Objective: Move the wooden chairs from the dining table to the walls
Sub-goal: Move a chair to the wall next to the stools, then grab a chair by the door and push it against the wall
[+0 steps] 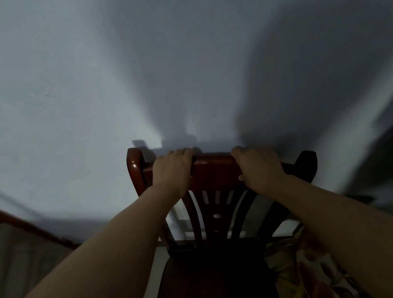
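We grip the wooden chair [216, 171] top rail, left hand [172, 171] and right hand [259, 166] fingers curled over it, steering toward the wall [77, 104] at 12 o'clock.

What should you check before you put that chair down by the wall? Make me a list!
1. Left hand wrapped over the chair's top rail: ok.
2. Right hand gripping the same rail: ok.
3. Chair back facing the wall, close to it: ok.
4. Chair legs level on the floor: cannot tell, hidden below the seat.
5. Fingers clear of being pinched against the wall: cannot tell.
6. Floral cloth beside the seat out of the way: cannot tell.
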{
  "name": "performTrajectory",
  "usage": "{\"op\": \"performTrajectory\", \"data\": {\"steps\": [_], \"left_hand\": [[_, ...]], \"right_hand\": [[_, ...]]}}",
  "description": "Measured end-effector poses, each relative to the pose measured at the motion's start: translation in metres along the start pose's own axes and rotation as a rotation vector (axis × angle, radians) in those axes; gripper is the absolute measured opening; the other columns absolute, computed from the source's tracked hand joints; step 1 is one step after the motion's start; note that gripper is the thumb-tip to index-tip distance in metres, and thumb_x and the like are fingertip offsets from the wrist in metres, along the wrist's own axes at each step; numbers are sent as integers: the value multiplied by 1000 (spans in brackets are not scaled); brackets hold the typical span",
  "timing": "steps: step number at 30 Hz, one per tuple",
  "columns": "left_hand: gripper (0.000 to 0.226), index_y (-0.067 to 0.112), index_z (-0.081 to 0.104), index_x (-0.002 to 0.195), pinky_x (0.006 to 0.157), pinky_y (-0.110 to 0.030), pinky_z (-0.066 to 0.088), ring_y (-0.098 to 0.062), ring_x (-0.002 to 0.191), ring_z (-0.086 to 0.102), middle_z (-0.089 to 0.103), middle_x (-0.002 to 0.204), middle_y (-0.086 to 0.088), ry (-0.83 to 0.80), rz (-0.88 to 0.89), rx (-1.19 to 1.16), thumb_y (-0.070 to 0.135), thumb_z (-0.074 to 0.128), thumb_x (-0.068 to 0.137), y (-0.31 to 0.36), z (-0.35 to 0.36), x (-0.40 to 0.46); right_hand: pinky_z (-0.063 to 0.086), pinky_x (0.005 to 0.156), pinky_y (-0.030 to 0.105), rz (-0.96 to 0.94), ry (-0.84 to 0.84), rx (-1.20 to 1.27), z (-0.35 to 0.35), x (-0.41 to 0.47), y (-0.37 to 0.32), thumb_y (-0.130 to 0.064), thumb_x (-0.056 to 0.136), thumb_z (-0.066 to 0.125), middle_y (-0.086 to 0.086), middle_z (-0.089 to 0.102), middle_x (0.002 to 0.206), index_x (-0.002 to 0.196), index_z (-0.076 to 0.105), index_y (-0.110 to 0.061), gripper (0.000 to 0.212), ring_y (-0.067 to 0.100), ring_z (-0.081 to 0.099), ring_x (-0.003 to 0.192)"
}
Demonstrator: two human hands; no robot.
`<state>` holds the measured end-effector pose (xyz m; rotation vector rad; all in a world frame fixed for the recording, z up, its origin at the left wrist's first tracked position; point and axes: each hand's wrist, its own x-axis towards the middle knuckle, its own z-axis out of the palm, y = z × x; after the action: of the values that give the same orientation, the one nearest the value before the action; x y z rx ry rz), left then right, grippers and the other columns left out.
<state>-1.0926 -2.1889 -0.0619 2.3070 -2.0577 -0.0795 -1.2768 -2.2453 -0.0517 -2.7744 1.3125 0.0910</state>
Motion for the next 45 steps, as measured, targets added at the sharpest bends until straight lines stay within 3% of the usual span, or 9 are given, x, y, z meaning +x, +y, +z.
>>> {"op": "performTrajectory", "data": {"steps": [3, 7, 11, 13, 17, 22, 38, 45], "left_hand": [[58, 17, 37, 137, 103, -41, 40, -25, 120, 51, 52, 135, -7, 1, 0, 4, 19, 63, 86, 1, 3, -6], [75, 21, 28, 142, 107, -44, 35, -27, 129, 41, 42, 141, -8, -31, -26, 4, 15, 68, 79, -1, -3, -20], [86, 22, 20, 147, 110, -47, 32, -29, 136, 32, 33, 148, -8, -99, -29, -9, 13, 68, 77, -2, -18, -40], [86, 21, 19, 148, 110, -47, 32, -29, 138, 31, 30, 151, -8, -119, -37, -7, 11, 68, 77, -3, -26, -53], [84, 21, 22, 147, 108, -43, 34, -26, 137, 34, 33, 150, -5, -137, -69, 10, 11, 69, 77, -14, -42, -88], [77, 20, 26, 145, 107, -43, 34, -26, 133, 39, 41, 145, -4, -171, -178, 28, 17, 68, 80, -41, -63, -142], [67, 19, 36, 140, 105, -41, 38, -25, 130, 42, 42, 144, -5, -85, -514, 81, 22, 67, 80, -187, -119, -355], [66, 25, 32, 144, 108, -40, 36, -22, 138, 33, 30, 153, -2, 1, -558, 108, 25, 62, 85, -279, -136, -480]], "right_hand": [[40, 68, 31, 24, -8, 12, 5, -4, -4, -6, 80, 64, 14, 56, 115, 118, 43, -6, 44, 29, 58, 98], [36, 99, 40, 58, -71, 44, 5, -10, -7, -14, 76, 69, 17, 42, 135, 136, 29, -8, 72, 33, 45, 119], [29, 109, 44, 87, -131, 87, -4, -24, -14, -20, 77, 70, 20, 32, 142, 145, 13, -10, 90, 36, 35, 127], [28, 111, 43, 73, -158, 111, -12, -30, -18, -25, 79, 69, 18, 27, 146, 147, 11, -12, 91, 35, 31, 131], [32, 109, 41, 9, -154, 126, -29, -40, -35, -29, 78, 70, 15, 28, 145, 141, 29, -13, 76, 33, 28, 133], [39, 104, 41, -85, -205, 140, -41, -50, -83, -29, 81, 69, 14, 29, 143, 141, 28, -14, 74, 31, 33, 128], [36, 106, 38, -384, -211, 79, -77, -90, -328, -27, 86, 62, 14, 23, 149, 147, 18, -15, 76, 30, 29, 135], [39, 105, 39, -531, -203, 86, -80, -126, -489, -30, 87, 63, 15, 27, 148, 147, 19, -14, 76, 31, 32, 135]]}}
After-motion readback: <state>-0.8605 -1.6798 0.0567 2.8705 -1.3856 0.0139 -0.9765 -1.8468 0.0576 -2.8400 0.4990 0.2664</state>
